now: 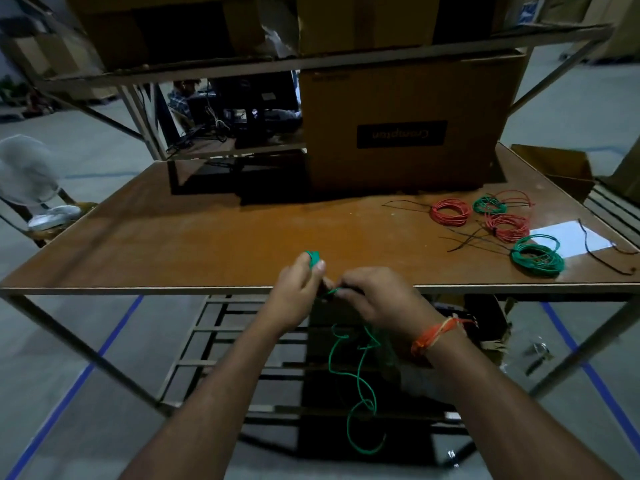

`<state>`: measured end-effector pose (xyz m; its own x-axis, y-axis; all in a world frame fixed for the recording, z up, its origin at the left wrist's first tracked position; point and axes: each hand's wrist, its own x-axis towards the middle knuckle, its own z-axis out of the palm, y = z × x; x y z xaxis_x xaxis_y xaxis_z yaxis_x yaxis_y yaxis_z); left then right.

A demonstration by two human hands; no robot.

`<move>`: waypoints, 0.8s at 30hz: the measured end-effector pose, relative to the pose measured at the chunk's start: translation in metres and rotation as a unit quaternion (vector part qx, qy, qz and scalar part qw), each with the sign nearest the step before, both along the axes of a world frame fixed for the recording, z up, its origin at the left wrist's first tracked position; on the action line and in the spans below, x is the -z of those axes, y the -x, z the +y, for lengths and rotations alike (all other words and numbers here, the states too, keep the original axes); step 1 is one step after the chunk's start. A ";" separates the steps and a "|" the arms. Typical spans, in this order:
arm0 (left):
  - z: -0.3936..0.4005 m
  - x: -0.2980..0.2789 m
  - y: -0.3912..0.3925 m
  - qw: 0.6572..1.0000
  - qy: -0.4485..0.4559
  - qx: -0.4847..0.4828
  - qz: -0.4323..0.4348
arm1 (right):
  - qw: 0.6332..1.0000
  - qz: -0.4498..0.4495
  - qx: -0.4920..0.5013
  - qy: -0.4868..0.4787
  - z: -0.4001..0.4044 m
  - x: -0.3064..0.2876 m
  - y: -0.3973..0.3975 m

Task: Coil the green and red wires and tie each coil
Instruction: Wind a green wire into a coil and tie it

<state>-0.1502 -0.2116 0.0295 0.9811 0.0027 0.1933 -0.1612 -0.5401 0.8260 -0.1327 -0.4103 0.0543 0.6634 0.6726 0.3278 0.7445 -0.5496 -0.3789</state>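
We are coiling a green wire (pixel 358 382) just off the counter (pixel 242 237) front edge: our left hand (pixel 298 292) grips the small started coil, our right hand (pixel 375 299) pinches the strand, its tail dangling below the edge. Next, we judge, feed another loop onto the coil.

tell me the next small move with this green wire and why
Probably wind another loop: the right hand feeds the green wire onto the small coil held in the left hand's grip. A long loose tail hangs below the table edge, so tying looks premature. Finished coils lie far right.
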 end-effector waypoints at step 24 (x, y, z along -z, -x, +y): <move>0.029 -0.002 -0.013 0.859 0.477 -0.147 0.112 | 0.722 0.507 0.154 -0.445 -0.044 0.067 -0.017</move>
<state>-0.1370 -0.1829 0.0311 0.9229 0.3100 -0.2284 0.0871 0.4098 0.9080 -0.1161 -0.4541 -0.0127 0.9393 0.2636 -0.2195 -0.2688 0.1679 -0.9484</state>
